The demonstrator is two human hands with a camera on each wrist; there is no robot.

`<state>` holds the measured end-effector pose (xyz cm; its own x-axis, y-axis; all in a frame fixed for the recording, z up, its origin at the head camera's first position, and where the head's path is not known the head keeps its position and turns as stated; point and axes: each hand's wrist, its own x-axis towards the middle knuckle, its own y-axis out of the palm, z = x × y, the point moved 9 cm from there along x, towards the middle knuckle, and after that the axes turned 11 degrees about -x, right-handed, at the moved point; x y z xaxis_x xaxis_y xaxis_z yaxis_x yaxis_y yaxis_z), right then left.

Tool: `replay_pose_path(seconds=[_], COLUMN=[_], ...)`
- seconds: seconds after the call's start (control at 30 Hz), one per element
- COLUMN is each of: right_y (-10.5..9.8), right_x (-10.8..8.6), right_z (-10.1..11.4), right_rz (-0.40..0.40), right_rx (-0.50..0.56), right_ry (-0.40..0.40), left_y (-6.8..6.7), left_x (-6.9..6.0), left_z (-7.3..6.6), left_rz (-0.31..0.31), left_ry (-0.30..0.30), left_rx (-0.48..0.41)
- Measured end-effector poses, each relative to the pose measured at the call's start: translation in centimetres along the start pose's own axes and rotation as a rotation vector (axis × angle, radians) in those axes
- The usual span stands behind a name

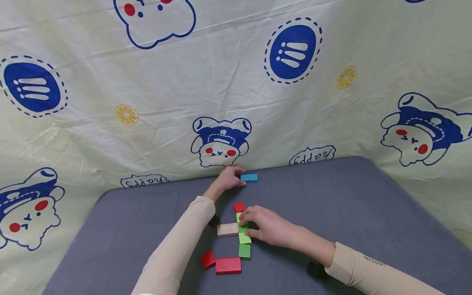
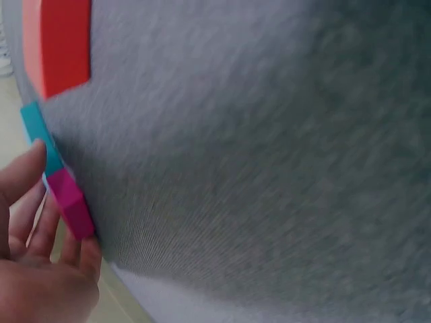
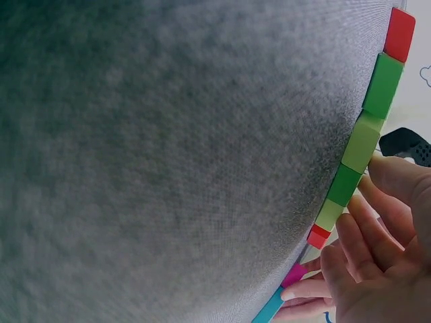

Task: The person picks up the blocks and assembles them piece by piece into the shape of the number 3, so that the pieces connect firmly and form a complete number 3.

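Observation:
At the table's far edge, my left hand (image 1: 228,179) curls around a magenta block (image 2: 71,202) with its thumb at the joint to a blue block (image 1: 249,178). The magenta block is hidden in the head view. My right hand (image 1: 271,229) rests its fingertips against a row of blocks, covering part of it. That row has a red block (image 1: 239,207) at its far end, then light and dark green ones, down to a dark green block (image 1: 245,251). A pale wooden block (image 1: 228,230) extends leftward from the middle of the row.
A long red block (image 1: 228,266) lies by the row's near end, with a tilted red block (image 1: 208,260) at its left. The grey table (image 1: 332,196) meets a printed curtain (image 1: 236,82) at the back and sides.

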<state>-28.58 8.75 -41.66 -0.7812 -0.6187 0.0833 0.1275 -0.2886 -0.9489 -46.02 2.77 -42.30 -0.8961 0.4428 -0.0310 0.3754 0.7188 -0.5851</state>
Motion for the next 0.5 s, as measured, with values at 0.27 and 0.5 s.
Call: replay_pose_path(seconds=[0.27,0.5], right_y=[0.01,0.06], right_x=[-0.17,-0.06], right_z=[-0.03,0.06], right_rz=[-0.003,-0.003], right_rx=[0.003,-0.003], right_ry=[0.008,0.004], left_y=[0.09,-0.37], left_x=[0.03,-0.34], left_z=[-0.11,-0.11], left_rz=[-0.049,-0.036], left_ry=[0.008,-0.021], left_rx=[0.057,0.07])
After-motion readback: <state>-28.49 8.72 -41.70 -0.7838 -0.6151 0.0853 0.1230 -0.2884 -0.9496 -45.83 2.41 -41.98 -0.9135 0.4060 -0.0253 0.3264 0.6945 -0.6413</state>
